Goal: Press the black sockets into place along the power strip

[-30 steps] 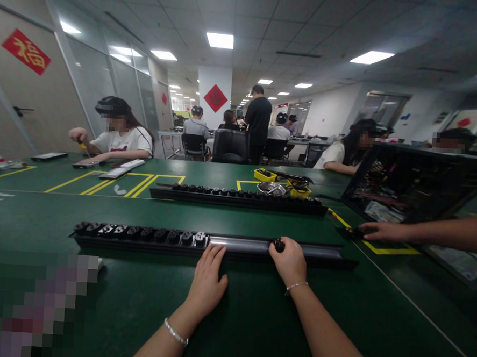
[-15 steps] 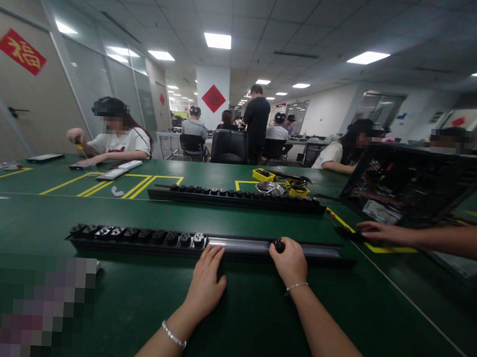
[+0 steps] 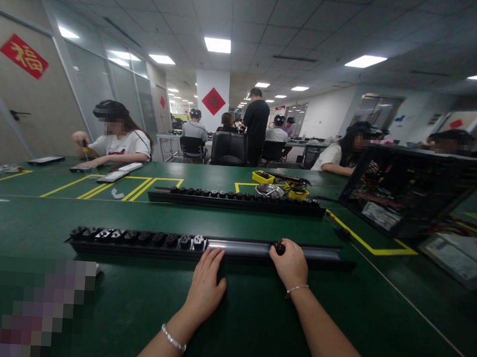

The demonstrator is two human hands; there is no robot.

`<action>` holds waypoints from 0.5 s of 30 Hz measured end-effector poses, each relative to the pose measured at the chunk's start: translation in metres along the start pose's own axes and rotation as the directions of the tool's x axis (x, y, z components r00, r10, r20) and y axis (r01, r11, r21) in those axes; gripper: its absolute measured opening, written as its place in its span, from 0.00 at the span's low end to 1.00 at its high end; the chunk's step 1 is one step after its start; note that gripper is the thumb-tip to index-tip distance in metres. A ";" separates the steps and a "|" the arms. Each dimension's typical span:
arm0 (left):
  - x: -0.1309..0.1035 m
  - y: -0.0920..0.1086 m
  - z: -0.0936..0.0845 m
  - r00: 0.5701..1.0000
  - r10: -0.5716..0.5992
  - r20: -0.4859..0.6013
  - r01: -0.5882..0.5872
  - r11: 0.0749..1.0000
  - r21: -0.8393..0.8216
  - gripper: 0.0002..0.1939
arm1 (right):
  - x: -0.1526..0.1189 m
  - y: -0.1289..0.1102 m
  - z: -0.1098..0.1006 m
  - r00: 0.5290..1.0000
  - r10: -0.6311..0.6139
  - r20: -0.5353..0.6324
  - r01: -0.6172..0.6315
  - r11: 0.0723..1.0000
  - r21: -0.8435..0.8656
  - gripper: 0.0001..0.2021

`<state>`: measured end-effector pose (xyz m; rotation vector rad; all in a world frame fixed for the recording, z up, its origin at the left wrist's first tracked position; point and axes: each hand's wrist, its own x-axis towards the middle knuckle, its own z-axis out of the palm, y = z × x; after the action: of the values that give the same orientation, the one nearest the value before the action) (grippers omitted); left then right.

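Observation:
A long black rail [image 3: 137,252] lies across the green table in front of me. Several black socket modules [image 3: 157,239] sit side by side in its left part, with a paler one [image 3: 198,242] at the end of the row. My left hand [image 3: 206,281] rests with fingers stretched out, the tips on the rail's front edge just right of that row. Farther right, my right hand [image 3: 292,262] pinches a small black module [image 3: 279,248] at the rail's channel. The fingers partly hide it, and whether it is seated I cannot tell.
Behind lies a second rail [image 3: 237,202] filled with similar modules. Beyond it are a metal bowl [image 3: 269,190] and yellow trays [image 3: 263,177]. An open computer case [image 3: 407,194] stands at the right. A person [image 3: 122,139] works at the far left.
Another person's arm that reached in from the right has withdrawn from the table. My hands and the rail stay nearly in place.

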<state>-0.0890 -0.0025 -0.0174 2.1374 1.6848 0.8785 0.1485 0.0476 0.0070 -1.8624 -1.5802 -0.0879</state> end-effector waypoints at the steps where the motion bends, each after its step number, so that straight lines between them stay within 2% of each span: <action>1: 0.000 0.000 0.000 1.000 -0.005 0.003 0.005 1.000 0.000 0.32 | 0.000 0.000 0.000 1.000 0.003 -0.001 -0.003 1.000 0.002 0.14; 15: 0.001 -0.002 0.002 1.000 0.006 -0.012 -0.006 1.000 -0.003 0.32 | 0.001 0.003 0.005 0.999 -0.007 -0.037 0.007 1.000 0.005 0.16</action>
<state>-0.0892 -0.0009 -0.0198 2.1402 1.6823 0.8975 0.1500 0.0504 0.0022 -1.8411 -1.5602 -0.1210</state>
